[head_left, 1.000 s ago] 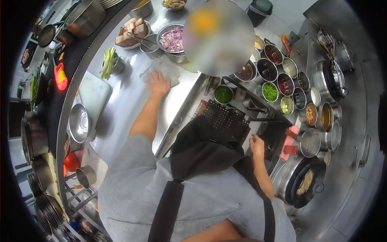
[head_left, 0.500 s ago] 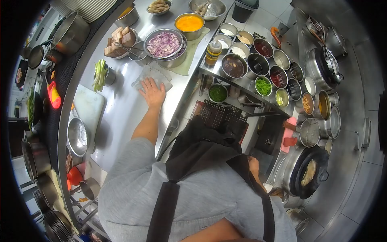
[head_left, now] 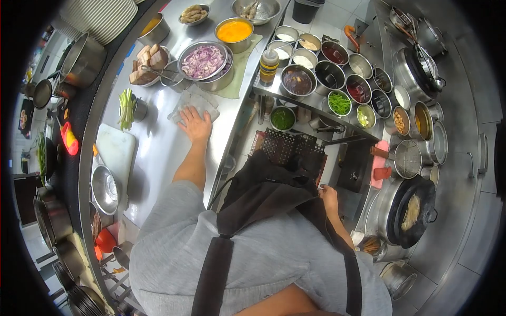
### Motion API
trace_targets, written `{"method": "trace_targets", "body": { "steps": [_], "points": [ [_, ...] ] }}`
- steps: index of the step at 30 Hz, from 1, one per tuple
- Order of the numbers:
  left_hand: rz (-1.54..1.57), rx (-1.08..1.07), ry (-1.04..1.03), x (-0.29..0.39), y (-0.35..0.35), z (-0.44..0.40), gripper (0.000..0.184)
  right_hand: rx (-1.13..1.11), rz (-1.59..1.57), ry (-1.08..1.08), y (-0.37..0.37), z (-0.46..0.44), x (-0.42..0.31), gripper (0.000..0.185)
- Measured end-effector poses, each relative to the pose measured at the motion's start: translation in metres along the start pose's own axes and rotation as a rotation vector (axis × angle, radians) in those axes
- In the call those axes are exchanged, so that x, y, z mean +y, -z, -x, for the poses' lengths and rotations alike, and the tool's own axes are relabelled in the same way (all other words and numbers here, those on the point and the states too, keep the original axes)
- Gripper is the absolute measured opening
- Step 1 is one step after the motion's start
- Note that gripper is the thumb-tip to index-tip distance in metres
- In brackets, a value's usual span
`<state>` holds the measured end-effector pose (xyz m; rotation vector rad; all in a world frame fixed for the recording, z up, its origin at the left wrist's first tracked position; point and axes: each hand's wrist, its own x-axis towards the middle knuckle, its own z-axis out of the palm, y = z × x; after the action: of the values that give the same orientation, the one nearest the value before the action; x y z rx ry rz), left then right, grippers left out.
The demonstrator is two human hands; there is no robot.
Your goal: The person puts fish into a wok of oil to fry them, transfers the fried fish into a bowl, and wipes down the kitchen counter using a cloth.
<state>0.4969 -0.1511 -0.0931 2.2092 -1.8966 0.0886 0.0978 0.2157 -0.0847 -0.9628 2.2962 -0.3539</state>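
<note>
My left hand [head_left: 195, 125] lies flat with spread fingers on a pale, greyish cloth [head_left: 184, 102] on the steel counter. Just beyond the cloth, a steel bowl of sliced purple onions [head_left: 203, 60] rests on another bowl. To the left of the hand, green stalks [head_left: 126, 108] lean in a small metal cup. My right hand [head_left: 329, 199] hangs low beside the black apron [head_left: 263, 184], its fingers curled. Whether anything small is inside them I cannot make out.
A white cutting board [head_left: 113, 145] and tilted steel bowl [head_left: 105, 189] are at the left. Farther back are chunks of meat [head_left: 150, 64] and a pot of orange liquid [head_left: 234, 31]. Several sauce and garnish pots stand right, near a squeeze bottle [head_left: 269, 67] and a lidded pot [head_left: 411, 213].
My left hand stays on the cloth, a little lower and farther left in view. My right hand has come up slightly, showing more of the forearm. The view has shifted slightly.
</note>
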Motion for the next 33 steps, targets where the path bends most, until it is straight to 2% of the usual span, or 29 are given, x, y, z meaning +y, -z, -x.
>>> {"method": "trace_targets", "body": {
  "steps": [5,10,12,16,18,20,24,26,28,31,33],
  "points": [
    [-0.009,0.045,-0.013,-0.002,-0.005,0.001,0.064,-0.009,0.013,-0.080,0.018,0.007,-0.010,0.029],
    [0.022,0.040,-0.010,-0.001,-0.003,0.000,0.064,0.043,0.031,-0.057,0.009,0.009,0.032,0.026],
    [0.005,0.028,-0.007,0.000,-0.001,0.001,0.064,0.025,0.146,-0.005,0.006,0.008,0.046,0.025],
    [0.007,0.043,-0.019,-0.001,-0.002,0.000,0.065,0.026,0.041,-0.074,-0.004,0.006,0.054,0.025],
    [0.026,-0.025,0.011,0.000,0.000,-0.001,0.067,0.040,0.038,-0.059,-0.005,0.001,0.048,0.025],
    [0.050,-0.042,0.010,-0.002,0.001,-0.003,0.068,0.009,-0.021,-0.140,-0.004,-0.001,0.039,0.026],
    [0.100,-0.087,0.004,-0.010,0.000,-0.001,0.070,-0.015,0.066,-0.007,0.013,0.006,0.004,0.028],
    [0.074,-0.091,0.040,-0.011,-0.006,0.000,0.070,-0.029,-0.042,-0.006,0.023,0.015,-0.018,0.028],
    [0.053,-0.087,0.072,-0.006,-0.007,-0.001,0.070,-0.059,-0.016,-0.009,0.011,0.011,-0.003,0.027],
    [0.018,-0.120,0.092,-0.002,0.005,-0.002,0.069,0.025,0.046,0.164,-0.006,0.001,0.037,0.024],
    [0.066,-0.158,0.037,-0.003,0.010,-0.003,0.068,-0.027,0.095,0.146,0.000,-0.006,0.047,0.024]
  ]
}}
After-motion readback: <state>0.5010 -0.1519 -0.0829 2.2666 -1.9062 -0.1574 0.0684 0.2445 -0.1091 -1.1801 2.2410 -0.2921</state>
